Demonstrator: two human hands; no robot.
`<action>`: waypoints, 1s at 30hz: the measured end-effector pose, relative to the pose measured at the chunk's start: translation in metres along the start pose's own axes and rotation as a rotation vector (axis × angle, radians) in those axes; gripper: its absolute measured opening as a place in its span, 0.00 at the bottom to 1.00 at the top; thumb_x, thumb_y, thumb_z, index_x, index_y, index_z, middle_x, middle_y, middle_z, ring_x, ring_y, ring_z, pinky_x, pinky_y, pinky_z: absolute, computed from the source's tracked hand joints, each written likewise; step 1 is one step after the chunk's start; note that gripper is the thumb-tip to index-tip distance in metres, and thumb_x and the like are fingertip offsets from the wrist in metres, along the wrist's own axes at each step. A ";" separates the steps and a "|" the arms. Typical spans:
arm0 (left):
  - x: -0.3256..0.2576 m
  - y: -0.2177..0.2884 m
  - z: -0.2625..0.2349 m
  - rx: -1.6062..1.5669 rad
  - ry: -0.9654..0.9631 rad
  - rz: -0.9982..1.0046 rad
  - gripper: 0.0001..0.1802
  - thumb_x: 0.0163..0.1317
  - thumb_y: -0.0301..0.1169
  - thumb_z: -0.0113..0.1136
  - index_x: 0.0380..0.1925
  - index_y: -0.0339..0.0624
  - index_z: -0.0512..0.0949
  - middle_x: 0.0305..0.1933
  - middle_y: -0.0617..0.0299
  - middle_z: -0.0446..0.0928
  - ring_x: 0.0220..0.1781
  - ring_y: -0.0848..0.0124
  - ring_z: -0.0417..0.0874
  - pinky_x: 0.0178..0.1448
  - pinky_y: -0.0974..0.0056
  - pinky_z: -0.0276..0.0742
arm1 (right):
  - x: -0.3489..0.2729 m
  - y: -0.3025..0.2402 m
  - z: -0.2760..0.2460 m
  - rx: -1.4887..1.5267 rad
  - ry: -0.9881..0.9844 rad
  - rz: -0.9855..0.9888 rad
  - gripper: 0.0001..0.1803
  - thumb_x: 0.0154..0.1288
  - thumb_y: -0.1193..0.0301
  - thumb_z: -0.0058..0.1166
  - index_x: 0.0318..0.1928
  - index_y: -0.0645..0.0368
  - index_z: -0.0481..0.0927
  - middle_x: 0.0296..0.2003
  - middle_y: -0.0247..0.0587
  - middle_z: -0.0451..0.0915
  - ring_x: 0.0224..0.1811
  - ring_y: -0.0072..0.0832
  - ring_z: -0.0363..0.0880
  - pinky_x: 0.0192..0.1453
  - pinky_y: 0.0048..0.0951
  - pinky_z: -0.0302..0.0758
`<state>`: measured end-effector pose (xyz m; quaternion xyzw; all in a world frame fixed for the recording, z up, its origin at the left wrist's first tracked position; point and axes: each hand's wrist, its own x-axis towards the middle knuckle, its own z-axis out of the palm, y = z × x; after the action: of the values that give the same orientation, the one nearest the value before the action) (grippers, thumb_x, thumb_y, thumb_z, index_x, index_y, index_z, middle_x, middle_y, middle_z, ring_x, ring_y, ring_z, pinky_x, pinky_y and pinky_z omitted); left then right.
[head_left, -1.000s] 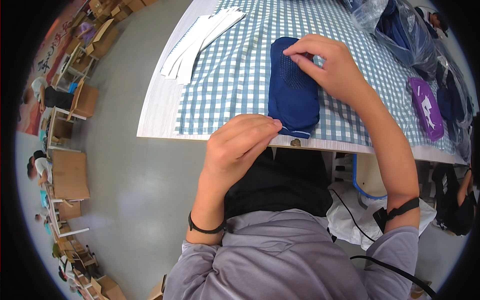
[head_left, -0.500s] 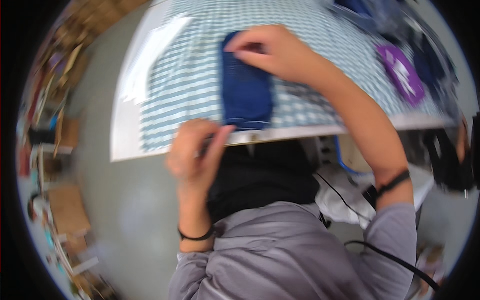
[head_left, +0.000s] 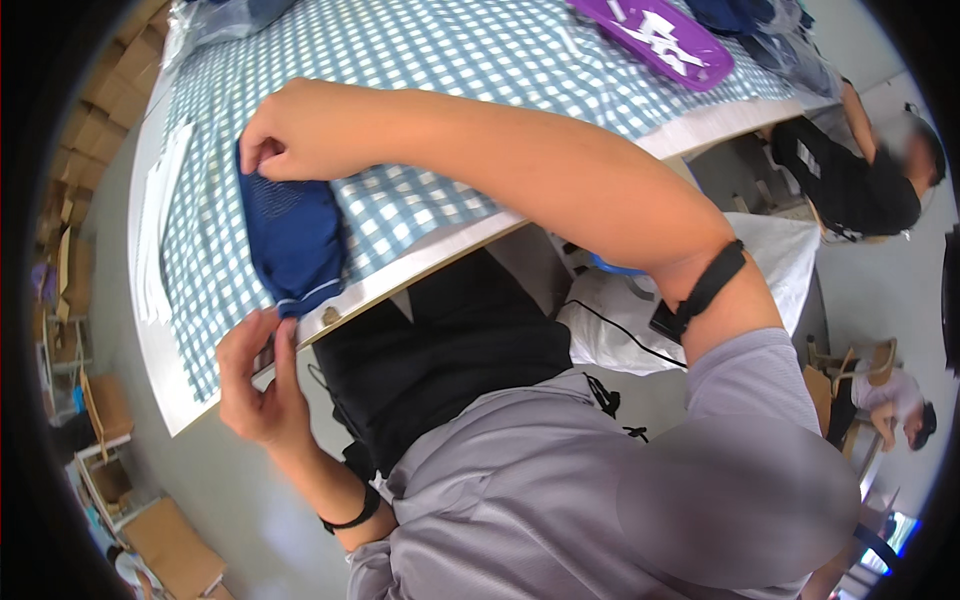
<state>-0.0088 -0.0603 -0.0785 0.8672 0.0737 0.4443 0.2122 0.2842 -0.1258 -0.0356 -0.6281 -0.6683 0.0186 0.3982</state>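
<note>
A navy blue sock (head_left: 295,235) lies flat and lengthwise on the checked tablecloth (head_left: 400,215), close to the table's front edge. Small dots cover part of it, and a pale line runs round its near end. My left hand (head_left: 262,390) pinches that near end between thumb and finger at the table edge. At the far end, my right hand (head_left: 315,130) is closed on the sock with its fingers curled, hiding the tip. My right forearm reaches across the cloth from the right.
White strips (head_left: 162,230) lie along the table's left side. A purple package (head_left: 660,40) and clear plastic bags with dark items (head_left: 770,35) are at the far right; another plastic bag (head_left: 225,22) is far left. A white sack (head_left: 750,270) stands below. Two people sit at right.
The view has turned, so the table, sock and both hands appear further left. Both hands stay at the sock's two ends, which lies at a slight slant in the picture.
</note>
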 end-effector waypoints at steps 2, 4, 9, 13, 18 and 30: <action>-0.005 0.005 0.002 -0.008 0.020 -0.014 0.16 0.60 0.13 0.80 0.45 0.31 0.85 0.43 0.51 0.91 0.45 0.63 0.92 0.54 0.59 0.89 | 0.000 -0.002 0.005 0.030 -0.011 -0.020 0.14 0.68 0.69 0.64 0.51 0.60 0.93 0.40 0.46 0.93 0.42 0.37 0.92 0.51 0.35 0.87; -0.001 0.007 0.014 -0.179 0.052 0.055 0.15 0.59 0.10 0.78 0.42 0.30 0.82 0.41 0.48 0.90 0.44 0.59 0.92 0.52 0.55 0.89 | -0.007 0.006 -0.002 0.050 -0.019 -0.027 0.14 0.69 0.70 0.65 0.51 0.61 0.92 0.40 0.44 0.92 0.41 0.34 0.91 0.49 0.34 0.86; 0.010 0.023 0.015 -0.235 -0.018 0.199 0.19 0.53 0.08 0.79 0.42 0.30 0.82 0.37 0.46 0.90 0.43 0.54 0.93 0.51 0.54 0.90 | -0.014 -0.003 -0.014 0.043 -0.071 0.043 0.11 0.71 0.74 0.67 0.51 0.61 0.92 0.43 0.40 0.90 0.43 0.31 0.88 0.49 0.32 0.84; 0.008 0.022 0.009 -0.180 -0.002 0.233 0.20 0.51 0.12 0.83 0.43 0.30 0.85 0.36 0.50 0.91 0.42 0.55 0.92 0.50 0.56 0.89 | -0.011 -0.003 -0.009 0.019 -0.052 0.018 0.09 0.74 0.74 0.66 0.51 0.60 0.92 0.44 0.39 0.88 0.45 0.31 0.87 0.51 0.32 0.82; 0.026 0.028 0.007 -0.116 0.040 0.128 0.23 0.49 0.09 0.79 0.46 0.33 0.87 0.45 0.50 0.88 0.49 0.57 0.90 0.49 0.59 0.86 | -0.010 -0.012 -0.016 -0.021 -0.042 -0.055 0.08 0.73 0.74 0.67 0.50 0.59 0.92 0.44 0.39 0.89 0.45 0.33 0.87 0.50 0.33 0.82; 0.045 0.014 -0.008 -0.212 -0.259 0.204 0.13 0.56 0.18 0.76 0.43 0.35 0.90 0.47 0.55 0.90 0.49 0.59 0.92 0.51 0.60 0.88 | -0.082 -0.095 -0.054 0.039 -0.214 -0.244 0.09 0.59 0.77 0.75 0.41 0.59 0.91 0.41 0.38 0.90 0.43 0.37 0.90 0.47 0.36 0.86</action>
<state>0.0105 -0.0565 -0.0353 0.8929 -0.0897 0.3537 0.2637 0.2273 -0.2413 0.0092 -0.5289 -0.7777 0.0495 0.3361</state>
